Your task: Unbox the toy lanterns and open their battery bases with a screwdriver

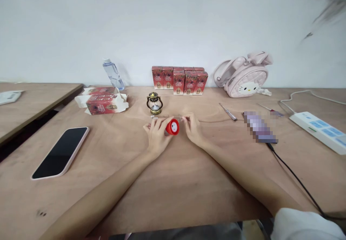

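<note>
My left hand [156, 133] is closed around a small red round piece [172, 127] with a white face, held just above the wooden table [173, 182]. My right hand [192, 128] rests beside it, its fingertips pinched near a tiny metal part that is too small to name. Directly behind the hands stands a small brass-coloured lantern [154, 103].
A black phone in a pink case [61, 151] lies at the left. Open red cartons [102, 102], a water bottle [112, 74] and a row of red boxes [180, 78] stand further back. At the right are a screwdriver [228, 112], a pink bag [243, 75], a power strip [320, 130] and a black cable [294, 177].
</note>
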Demonstrator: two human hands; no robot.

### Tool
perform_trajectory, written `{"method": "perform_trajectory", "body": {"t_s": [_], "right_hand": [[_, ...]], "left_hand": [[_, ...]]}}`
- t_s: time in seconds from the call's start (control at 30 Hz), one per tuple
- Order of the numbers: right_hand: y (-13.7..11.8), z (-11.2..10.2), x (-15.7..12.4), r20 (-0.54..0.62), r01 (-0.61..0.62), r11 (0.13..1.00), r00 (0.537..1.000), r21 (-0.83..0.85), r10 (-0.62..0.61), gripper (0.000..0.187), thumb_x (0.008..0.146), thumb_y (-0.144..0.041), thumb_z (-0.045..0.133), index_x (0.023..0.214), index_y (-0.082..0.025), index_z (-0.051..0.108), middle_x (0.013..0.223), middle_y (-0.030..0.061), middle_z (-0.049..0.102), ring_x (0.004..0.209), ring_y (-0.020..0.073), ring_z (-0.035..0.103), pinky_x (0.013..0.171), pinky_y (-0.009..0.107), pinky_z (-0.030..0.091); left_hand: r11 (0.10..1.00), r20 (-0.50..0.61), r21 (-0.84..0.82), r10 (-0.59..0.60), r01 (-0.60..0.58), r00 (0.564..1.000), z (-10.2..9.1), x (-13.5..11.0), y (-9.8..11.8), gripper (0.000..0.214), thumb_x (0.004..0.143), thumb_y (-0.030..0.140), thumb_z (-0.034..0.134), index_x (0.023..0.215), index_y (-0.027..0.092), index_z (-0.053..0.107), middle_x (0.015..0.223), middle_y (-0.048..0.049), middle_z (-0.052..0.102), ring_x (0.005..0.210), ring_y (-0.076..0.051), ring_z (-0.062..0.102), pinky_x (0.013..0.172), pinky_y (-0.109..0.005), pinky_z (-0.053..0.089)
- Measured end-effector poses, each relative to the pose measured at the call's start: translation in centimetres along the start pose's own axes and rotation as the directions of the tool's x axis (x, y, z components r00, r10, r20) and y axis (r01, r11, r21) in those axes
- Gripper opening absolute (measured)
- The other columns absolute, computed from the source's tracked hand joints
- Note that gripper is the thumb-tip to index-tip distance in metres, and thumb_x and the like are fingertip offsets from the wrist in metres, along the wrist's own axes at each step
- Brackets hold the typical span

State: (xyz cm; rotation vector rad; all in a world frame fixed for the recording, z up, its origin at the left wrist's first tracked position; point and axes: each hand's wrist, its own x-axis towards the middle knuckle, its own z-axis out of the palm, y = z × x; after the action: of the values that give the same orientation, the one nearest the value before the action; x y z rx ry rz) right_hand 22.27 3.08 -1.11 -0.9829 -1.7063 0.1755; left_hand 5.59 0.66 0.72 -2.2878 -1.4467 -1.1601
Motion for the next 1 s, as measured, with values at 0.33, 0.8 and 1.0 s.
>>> {"method": "perform_trajectory", "body": {"t_s": [0.33,0.8,1.0], "right_hand": [[1.7,1.4,1.8,0.350,0.080,0.932,0.935,-0.354,0.052,0.022,0.087,-0.009,0.046,0.100,-0.013,0.063,0.095,0.0108,0.065,0.091,0.0220,0.054,0.082,0.033,0.044],[7.0,-7.9,2.1,-0.127,-0.260,0.525,0.953,-0.810,0.277,0.034,0.090,-0.021,0.038,0.116,-0.003,0.050,0.124,0.0261,0.046,0.111,0.0338,0.042,0.091,0.049,0.033],[8.9,-13.4,0.5,-0.296,-0.431,0.207,0.831,-0.878,0.471,0.032,0.089,-0.022,0.041,0.102,0.003,0.057,0.109,0.0307,0.053,0.108,0.0368,0.045,0.085,0.047,0.036]], "left_hand": [[0.998,0.012,-0.025,-0.059,0.059,0.998,0.0,-0.1,0.0,0.031,0.077,0.032,0.064,0.104,0.021,0.054,0.101,-0.0053,0.065,0.094,-0.026,0.055,0.077,-0.036,0.026],[0.996,-0.012,-0.071,0.043,-0.044,0.999,0.1,0.0,-0.1,0.034,0.076,0.029,0.065,0.108,0.023,0.056,0.104,-0.0064,0.065,0.095,-0.025,0.056,0.075,-0.035,0.025],[0.980,-0.088,-0.114,0.153,-0.163,0.984,0.0,-0.1,-0.1,0.038,0.078,0.044,0.062,0.108,0.020,0.057,0.093,-0.0064,0.068,0.086,-0.023,0.058,0.071,-0.034,0.024]]}}
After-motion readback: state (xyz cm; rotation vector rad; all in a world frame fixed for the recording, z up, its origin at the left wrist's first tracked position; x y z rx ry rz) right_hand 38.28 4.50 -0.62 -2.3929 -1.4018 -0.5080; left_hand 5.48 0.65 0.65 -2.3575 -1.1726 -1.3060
